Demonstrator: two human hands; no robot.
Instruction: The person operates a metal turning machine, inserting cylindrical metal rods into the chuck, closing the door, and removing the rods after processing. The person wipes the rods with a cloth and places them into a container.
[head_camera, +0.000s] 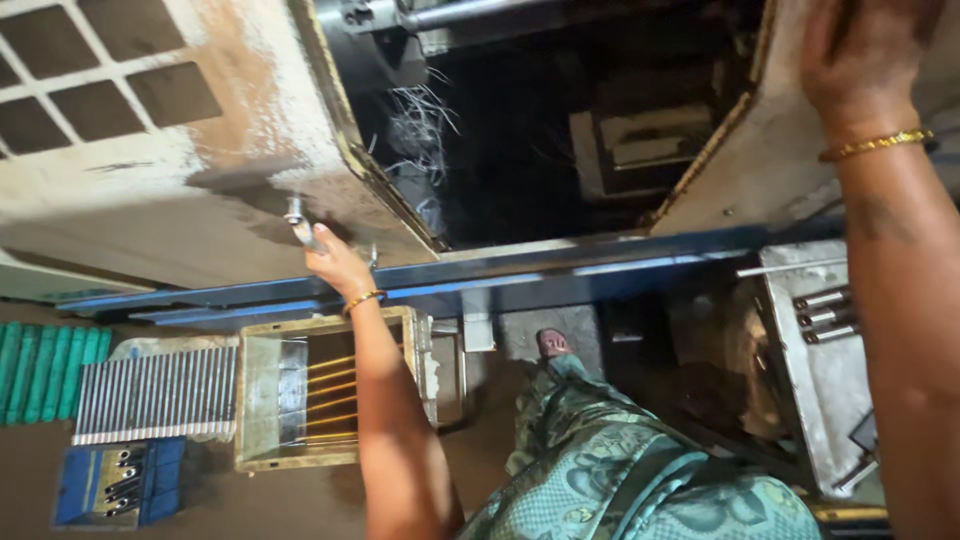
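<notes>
**Two hands on a heavy steel machine guard**

Left hand (335, 262) closed around a small metal handle (296, 222) low on the left guard panel (150, 200), fingers curled tight about it, gold bangle at the wrist. Right hand (858, 50) laid flat against the right guard panel (730, 170) high up, palm pressed to the sheet, fingers together as far as can be seen (tips cut off by the frame edge). Between the two panels, a dark opening (540, 130) with a tangle of thin wire shavings (420, 125).

Judged by looks: thick painted sheet steel, stiff, heavy, worn and dusty, probably a little greasy, so no soft give anywhere. Handle the one sure purchase; elsewhere only flat faces and edges likely sharp. Best taken by the handle, with the flat palm steadying the far panel.

Below, a blue rail (560, 270), a tray of ribbed grey bars (155, 395), a yellowed open box (300, 390)
</notes>
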